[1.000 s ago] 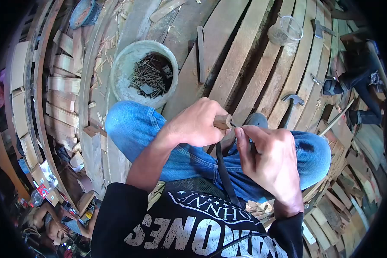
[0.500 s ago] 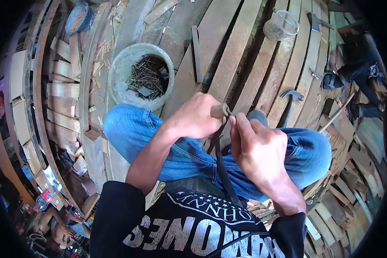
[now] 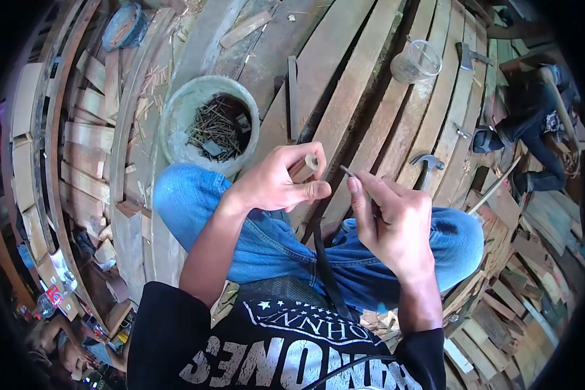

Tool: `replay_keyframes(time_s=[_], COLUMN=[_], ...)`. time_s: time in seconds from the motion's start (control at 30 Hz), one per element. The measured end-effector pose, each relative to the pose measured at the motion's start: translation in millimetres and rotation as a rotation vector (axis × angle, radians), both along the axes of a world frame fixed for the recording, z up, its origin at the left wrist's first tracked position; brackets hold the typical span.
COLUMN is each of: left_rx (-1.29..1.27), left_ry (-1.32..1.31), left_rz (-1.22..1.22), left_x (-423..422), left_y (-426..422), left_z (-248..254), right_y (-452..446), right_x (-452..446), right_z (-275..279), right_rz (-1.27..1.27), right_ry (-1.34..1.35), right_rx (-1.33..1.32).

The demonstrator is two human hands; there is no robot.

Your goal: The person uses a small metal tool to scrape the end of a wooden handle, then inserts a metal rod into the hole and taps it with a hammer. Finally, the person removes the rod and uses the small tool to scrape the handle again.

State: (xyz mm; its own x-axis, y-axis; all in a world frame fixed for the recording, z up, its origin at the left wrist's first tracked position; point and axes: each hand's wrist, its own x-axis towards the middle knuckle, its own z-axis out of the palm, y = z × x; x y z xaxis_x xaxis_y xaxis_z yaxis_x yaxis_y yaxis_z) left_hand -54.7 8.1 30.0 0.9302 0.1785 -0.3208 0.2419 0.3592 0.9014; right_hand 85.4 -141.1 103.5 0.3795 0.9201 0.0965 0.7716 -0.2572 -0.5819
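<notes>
With my left hand (image 3: 266, 182) I hold a short, pale wooden piece (image 3: 301, 173), my fingers curled around it so that its cut end shows above them. My left thumb lies off the wood, stretched out toward the other side. My right hand (image 3: 400, 218) is closed in a pinch: thumb and forefinger grip a thin, dark rod (image 3: 348, 171), most of which is hidden by the fingers. Its bare tip points up and across at the wooden piece, near it but apart, with a gap between the two.

I hold both hands up in front of me above my bent, spread legs in blue jeans (image 3: 250, 244). My left forearm slants up and inward from the black sleeve (image 3: 169, 325), the back of that hand turned partly up; my right forearm rises more steeply, its wrist bent and its knuckles uppermost.

Just beyond my left knee stands a pale bucket (image 3: 171, 133) with dark nail-like pieces (image 3: 216, 123) inside. Past my right knee a claw hammer (image 3: 428, 166) lies on the boards (image 3: 361, 130).
</notes>
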Motion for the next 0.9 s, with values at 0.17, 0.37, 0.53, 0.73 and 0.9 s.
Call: replay_keyframes(time_s=[0.17, 0.37, 0.53, 0.73, 0.9], left_rx=[0.225, 0.264, 0.397, 0.561, 0.697], left_ry=[-0.008, -0.113, -0.057, -0.057, 0.046], left_rz=[0.028, 0.183, 0.522, 0.260, 0.273], left_x=[-5, 2, 14, 5, 11], left_y=[-2, -14, -24, -19, -32], left_z=[5, -8, -6, -3, 8], right_y=[0, -3, -5, -1, -3], right_x=[-5, -9, -10, -13, -14], right_z=[1, 10, 6, 13, 11], right_rz=[0.019, 0.058, 0.065, 0.035, 0.016], right_ry=[0.024, 0.069, 0.043, 0.096, 0.079], right_rx=[0.036, 0.017, 0.023, 0.019, -0.027])
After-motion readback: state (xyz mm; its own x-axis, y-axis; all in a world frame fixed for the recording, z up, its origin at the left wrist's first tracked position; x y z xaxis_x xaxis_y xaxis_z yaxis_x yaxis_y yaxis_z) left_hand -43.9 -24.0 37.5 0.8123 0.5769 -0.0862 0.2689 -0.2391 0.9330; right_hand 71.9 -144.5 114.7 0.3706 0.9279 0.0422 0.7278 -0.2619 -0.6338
